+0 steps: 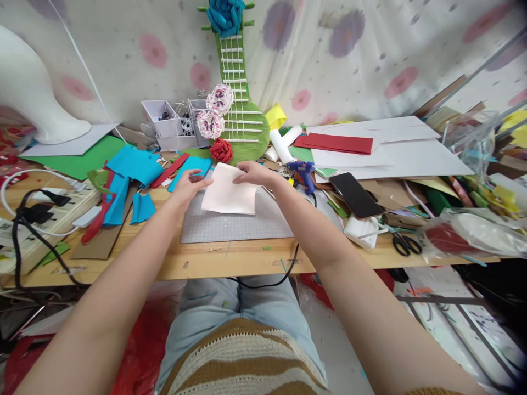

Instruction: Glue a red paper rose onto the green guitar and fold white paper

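Observation:
A folded sheet of pale pink-white paper [230,193] is over the grey cutting mat [239,227] in front of me. My right hand [256,174] grips its upper right edge, with the thumb on the near face and the other fingers partly hidden behind. Beside the paper's left edge, my left hand [188,187] has its fingers loosely bent and apart, the tips at or very near the edge. Behind the paper stands a green guitar-shaped piece [251,123] with white strings, a blue paper flower [226,16], patterned rosettes [211,124] and a red flower [221,150].
To the right are a blue glue gun [304,174], a black phone [355,195], black-handled scissors [407,244] and red strips [333,143] on white boards. On the left lie blue crepe paper [135,164], red-handled scissors [96,222] and a power strip [78,203] with cables.

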{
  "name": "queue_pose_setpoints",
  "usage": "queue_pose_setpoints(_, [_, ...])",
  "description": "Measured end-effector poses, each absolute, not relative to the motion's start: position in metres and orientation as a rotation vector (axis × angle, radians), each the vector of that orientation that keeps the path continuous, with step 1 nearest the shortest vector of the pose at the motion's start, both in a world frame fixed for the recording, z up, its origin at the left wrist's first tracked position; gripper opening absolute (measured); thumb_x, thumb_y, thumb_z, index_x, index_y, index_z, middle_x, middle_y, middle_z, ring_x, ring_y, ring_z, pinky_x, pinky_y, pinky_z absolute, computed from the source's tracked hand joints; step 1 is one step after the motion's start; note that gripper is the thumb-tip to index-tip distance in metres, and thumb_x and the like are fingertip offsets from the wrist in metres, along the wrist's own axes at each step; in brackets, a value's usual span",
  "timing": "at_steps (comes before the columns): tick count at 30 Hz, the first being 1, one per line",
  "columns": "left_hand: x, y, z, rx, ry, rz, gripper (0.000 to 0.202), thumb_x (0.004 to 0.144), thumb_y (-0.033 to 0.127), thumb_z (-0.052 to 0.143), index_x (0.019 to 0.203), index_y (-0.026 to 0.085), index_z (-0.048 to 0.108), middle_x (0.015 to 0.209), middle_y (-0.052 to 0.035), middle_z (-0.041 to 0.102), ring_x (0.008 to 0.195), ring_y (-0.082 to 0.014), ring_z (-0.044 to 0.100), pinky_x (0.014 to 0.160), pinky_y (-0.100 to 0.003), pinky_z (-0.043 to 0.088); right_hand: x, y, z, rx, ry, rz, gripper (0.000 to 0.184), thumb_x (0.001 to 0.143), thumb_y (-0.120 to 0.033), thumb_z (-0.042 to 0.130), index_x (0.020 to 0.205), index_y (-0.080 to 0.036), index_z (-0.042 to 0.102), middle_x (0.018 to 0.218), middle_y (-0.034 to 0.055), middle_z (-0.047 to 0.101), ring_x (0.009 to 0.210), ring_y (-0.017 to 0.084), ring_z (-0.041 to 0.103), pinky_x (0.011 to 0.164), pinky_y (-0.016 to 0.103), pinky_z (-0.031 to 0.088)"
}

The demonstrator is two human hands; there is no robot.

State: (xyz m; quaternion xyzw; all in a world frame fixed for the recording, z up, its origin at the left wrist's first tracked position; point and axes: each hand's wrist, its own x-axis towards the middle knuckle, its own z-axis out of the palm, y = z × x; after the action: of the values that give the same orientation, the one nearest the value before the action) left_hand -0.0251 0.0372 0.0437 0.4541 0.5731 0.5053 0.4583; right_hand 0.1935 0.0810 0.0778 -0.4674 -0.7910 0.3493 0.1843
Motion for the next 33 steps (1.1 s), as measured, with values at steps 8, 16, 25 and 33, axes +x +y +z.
queue_pose_setpoints(8, [-0.001, 0.015, 0.051, 1.145, 0.857, 1.284, 0.062, 0.05, 0.034, 0.082, 0.105, 0.018, 0.058, 0.108, -0.0079, 0.067, 0.11, -0.0262, 0.057, 0.091, -0.037, 0.047, 0.21, 0.053, 0.053, -0.901, -1.363, 1.433, 0.049, 0.057, -0.043, 0.073, 0.095, -0.019, 0.057, 0.089, 0.0016, 0.064, 0.077, 0.016, 0.059, 0.073, 0.03, 0.047])
queue_pose_setpoints(16, [0.019, 0.023, 0.037, 1.323, 1.068, 1.365, 0.044, 0.057, 0.034, 0.073, 0.096, 0.015, 0.063, 0.098, -0.0065, 0.07, 0.093, -0.0211, 0.063, 0.083, -0.034, 0.049, 0.216, 0.039, 0.025, -0.859, -1.238, 1.391, 0.052, 0.05, -0.034, 0.08, 0.095, -0.019, 0.062, 0.093, 0.0008, 0.067, 0.086, 0.017, 0.06, 0.083, 0.031, 0.046])
queue_pose_setpoints(25, [0.028, 0.025, 0.039, 1.497, 1.324, 1.301, 0.058, 0.057, 0.065, 0.067, 0.084, 0.013, 0.066, 0.082, -0.0085, 0.07, 0.08, -0.0225, 0.061, 0.066, -0.028, 0.048, 0.221, 0.039, 0.034, -0.978, -1.221, 1.33, 0.043, 0.052, -0.046, 0.078, 0.079, -0.015, 0.067, 0.081, 0.0035, 0.067, 0.078, 0.018, 0.061, 0.074, 0.031, 0.047])
queue_pose_setpoints(33, [0.029, 0.021, 0.029, 1.436, 1.338, 1.203, 0.066, 0.046, 0.072, 0.067, 0.072, 0.011, 0.065, 0.071, -0.0073, 0.066, 0.068, -0.0191, 0.058, 0.058, -0.027, 0.045, 0.225, 0.033, 0.021, -0.953, -1.158, 1.421, 0.042, 0.048, -0.039, 0.082, 0.078, -0.015, 0.068, 0.08, 0.002, 0.068, 0.075, 0.016, 0.06, 0.076, 0.031, 0.048])
